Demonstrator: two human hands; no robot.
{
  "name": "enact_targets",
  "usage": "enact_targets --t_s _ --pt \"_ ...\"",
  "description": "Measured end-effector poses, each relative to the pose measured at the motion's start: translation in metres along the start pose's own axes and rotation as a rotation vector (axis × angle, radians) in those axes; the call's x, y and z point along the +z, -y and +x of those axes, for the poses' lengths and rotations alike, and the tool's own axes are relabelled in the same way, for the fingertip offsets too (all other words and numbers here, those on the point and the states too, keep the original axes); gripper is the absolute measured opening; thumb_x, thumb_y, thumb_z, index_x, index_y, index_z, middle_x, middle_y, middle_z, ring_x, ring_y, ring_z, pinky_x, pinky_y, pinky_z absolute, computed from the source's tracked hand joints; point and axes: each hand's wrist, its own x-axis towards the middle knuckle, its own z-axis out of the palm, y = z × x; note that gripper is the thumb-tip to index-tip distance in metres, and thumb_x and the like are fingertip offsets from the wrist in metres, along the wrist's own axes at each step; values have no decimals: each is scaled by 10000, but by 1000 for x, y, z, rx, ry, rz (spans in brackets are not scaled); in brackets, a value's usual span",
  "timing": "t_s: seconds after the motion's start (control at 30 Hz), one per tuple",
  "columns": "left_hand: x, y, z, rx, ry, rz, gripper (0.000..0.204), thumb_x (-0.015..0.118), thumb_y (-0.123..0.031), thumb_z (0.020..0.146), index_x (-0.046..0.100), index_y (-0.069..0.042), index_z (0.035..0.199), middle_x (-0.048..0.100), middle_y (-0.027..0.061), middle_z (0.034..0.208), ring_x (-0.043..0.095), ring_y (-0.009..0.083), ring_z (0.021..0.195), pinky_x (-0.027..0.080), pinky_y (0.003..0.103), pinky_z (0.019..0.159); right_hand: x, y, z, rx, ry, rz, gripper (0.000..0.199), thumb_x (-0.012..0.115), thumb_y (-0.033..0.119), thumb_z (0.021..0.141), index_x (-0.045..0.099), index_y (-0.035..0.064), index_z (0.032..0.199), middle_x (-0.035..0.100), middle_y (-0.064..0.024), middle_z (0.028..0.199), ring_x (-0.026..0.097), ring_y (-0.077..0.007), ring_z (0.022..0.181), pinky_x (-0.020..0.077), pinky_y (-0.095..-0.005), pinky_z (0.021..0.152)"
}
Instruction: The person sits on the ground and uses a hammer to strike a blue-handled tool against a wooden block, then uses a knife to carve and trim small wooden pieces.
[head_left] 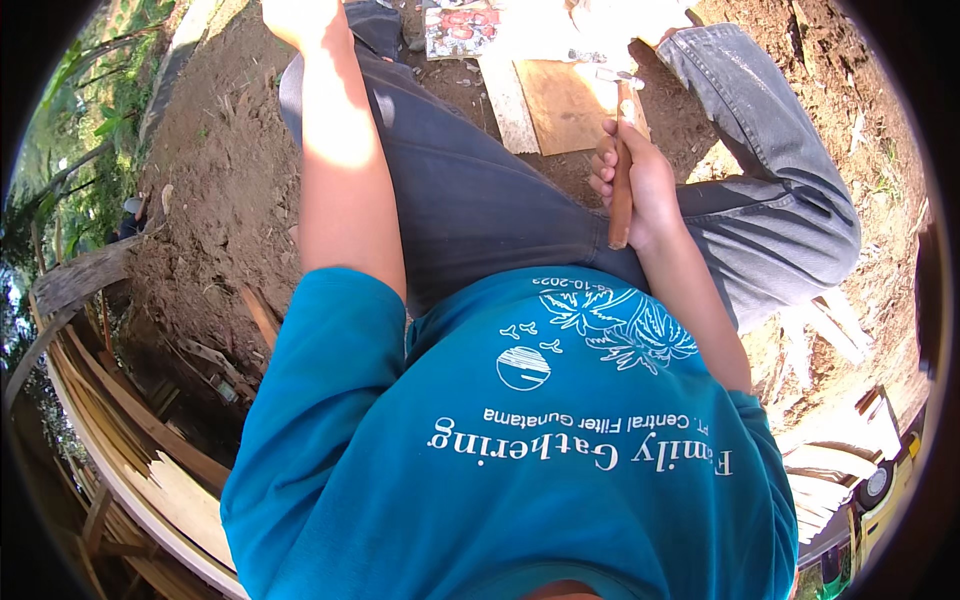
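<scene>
My right hand (640, 180) is closed around the brown wooden handle of a hammer (623, 190). The handle's butt points back toward my lap. Its small metal head, washed out by glare, lies over the far right part of a flat brown wooden board (565, 105). My left hand (305, 22) reaches far forward at the upper left, past my knee. Strong sunlight bleaches it and the picture's top edge cuts it off, so its fingers do not show. Beside the brown board is a narrower pale strip of wood (508, 105).
A colourful printed sheet (462, 32) lies beyond the boards, near small bits in bright glare. My bent legs in grey jeans (760, 110) flank the boards on bare brown soil (220, 180). Long planks (180, 490) are stacked at lower left; pale wood pieces (830, 460) lie at lower right.
</scene>
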Motion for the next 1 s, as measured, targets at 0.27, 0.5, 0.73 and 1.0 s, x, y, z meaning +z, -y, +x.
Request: enact_targets --t_s 0.27,0.5,0.73,1.0 --pt "32 -81 -79 -245 187 -99 182 608 -238 1031 558 -110 913 533 -25 778 500 100 687 428 281 619 7 6 -19 -230 48 -118 204 599 237 1039 539 75 1148 521 7 776 512 -84 630 451 -244 546" --pt "56 -179 -213 270 835 -82 390 653 -212 894 500 11 1176 518 205 1077 520 359 998 420 456 918 -1 31 -34 -674 405 -386 365 700 164 960 550 45 1271 615 -4 894 594 -66 681 520 -218 603" --pt "33 -210 -199 264 1090 270 661 519 -581 987 456 42 1199 450 219 1152 406 366 1122 309 486 1047 -3 59 -82 -893 270 -489 243 717 120 943 582 28 1122 641 -20 808 540 -45 551 454 -199 490" --pt "19 -59 -87 -180 1000 1198 663 541 -569 887 714 -31 1233 621 252 1355 627 352 1217 484 427 1022 -19 117 -135 -1121 294 -432 215 714 85 946 605 25 1121 716 -131 1091 655 -72 726 420 -173 468"
